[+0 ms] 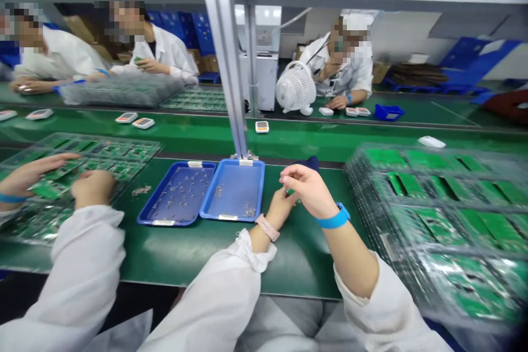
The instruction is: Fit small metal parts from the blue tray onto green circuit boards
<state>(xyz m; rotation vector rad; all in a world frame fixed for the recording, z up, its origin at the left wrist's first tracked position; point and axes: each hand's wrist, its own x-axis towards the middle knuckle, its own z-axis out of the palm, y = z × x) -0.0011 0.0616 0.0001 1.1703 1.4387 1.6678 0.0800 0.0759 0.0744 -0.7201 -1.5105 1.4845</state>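
Left hand (281,207) seemingly holds a green piece (289,192) for close handwork; right hand (310,190), grip unclear, curls beside; next move calls for steadiness

left sleeve (214,300): white, gathered cuff (252,253) | left strap (267,227): pale pink | right sleeve (381,308): white | right wristband (332,218): blue

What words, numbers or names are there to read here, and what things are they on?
None of it can be read, sorry.
White labels on the left blue tray: too small and blurred.
White labels on the right blue tray: too small and blurred.
Small white gadget beyond the trays: any marks are too tiny to read.
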